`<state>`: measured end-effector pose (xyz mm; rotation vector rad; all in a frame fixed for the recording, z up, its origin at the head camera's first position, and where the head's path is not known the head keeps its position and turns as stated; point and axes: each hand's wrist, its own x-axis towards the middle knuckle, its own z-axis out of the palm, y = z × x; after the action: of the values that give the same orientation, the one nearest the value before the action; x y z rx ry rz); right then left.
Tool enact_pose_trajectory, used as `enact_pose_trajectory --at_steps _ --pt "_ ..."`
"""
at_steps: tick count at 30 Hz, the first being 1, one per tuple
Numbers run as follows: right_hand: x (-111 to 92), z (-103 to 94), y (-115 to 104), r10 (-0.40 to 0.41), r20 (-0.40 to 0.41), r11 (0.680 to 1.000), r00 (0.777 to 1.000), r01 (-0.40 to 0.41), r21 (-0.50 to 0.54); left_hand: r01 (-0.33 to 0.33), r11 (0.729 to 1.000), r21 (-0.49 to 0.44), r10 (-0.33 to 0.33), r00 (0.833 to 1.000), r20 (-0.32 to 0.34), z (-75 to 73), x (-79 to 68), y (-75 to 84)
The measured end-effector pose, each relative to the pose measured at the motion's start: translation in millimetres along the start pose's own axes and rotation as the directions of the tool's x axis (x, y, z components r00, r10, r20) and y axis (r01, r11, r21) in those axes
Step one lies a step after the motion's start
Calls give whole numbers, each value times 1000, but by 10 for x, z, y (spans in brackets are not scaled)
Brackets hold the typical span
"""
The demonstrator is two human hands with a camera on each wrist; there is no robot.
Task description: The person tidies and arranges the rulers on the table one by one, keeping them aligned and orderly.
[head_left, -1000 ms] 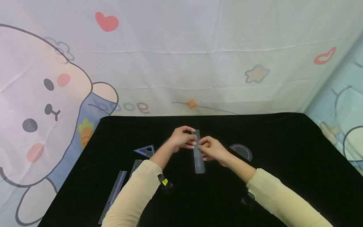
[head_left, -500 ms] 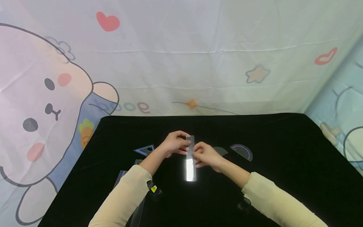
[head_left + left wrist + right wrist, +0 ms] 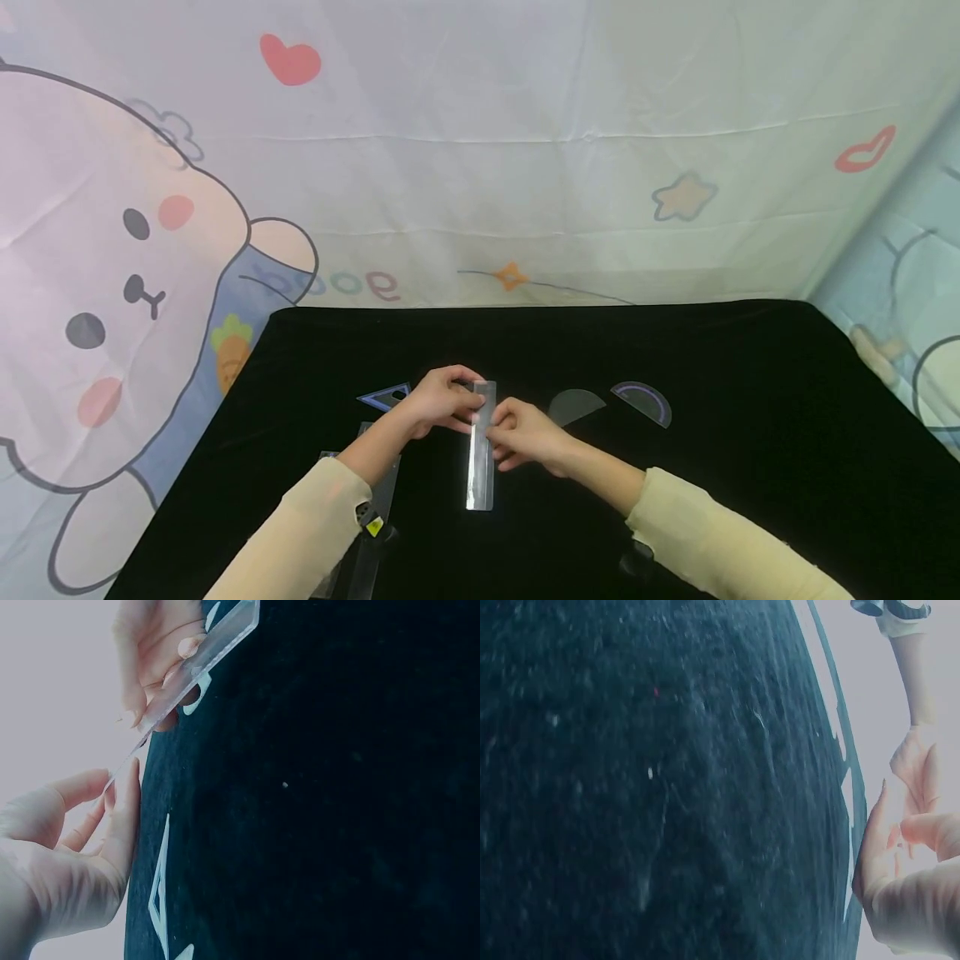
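Position: 1 clear strip (image 3: 480, 467) is held between the left hand (image 3: 438, 402) and the right hand (image 3: 529, 436). It lies to the right of the left hand and to the left of the right hand. The long axis runs away from the person, nearly straight ahead.

Contact: the left hand pinches the left edge near the far end; the right hand pinches the right edge lower down, about mid-length. The near end projects past both hands. The right wrist view is washed out at the fingers, so the exact contact there is uncertain.

Clearances: a clear half-disc (image 3: 576, 406) lies just beyond the right hand, with a purple-marked protractor (image 3: 643, 403) to its right. A blue-edged triangle (image 3: 384, 397) lies left of the left hand. 1 long ruler (image 3: 386, 487) is partly covered by the left forearm (image 3: 300, 517). The black surface (image 3: 750, 400) extends broadly to the right of the protractor.
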<state>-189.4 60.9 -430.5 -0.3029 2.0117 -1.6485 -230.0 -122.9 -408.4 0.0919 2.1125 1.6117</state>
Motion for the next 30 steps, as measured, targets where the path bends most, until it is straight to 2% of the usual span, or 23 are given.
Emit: enact_pose_trajectory --at_steps 8,17,24,30 --pt "-24 188 -16 -4 25 998 1000 6 -69 2 1000 4 -3 1000 12 -81 -182 -115" --pt "-58 401 -11 -5 -6 993 1000 4 -121 -26 1000 8 26 1000 14 -125 -366 -238" --pt "-84 560 -40 0 -23 980 1000 -5 -201 -23 999 49 24 1000 -6 -155 -504 -283" --pt "-97 648 -61 -7 -25 959 1000 0 -282 -25 996 82 26 1000 -9 -191 -563 -347"
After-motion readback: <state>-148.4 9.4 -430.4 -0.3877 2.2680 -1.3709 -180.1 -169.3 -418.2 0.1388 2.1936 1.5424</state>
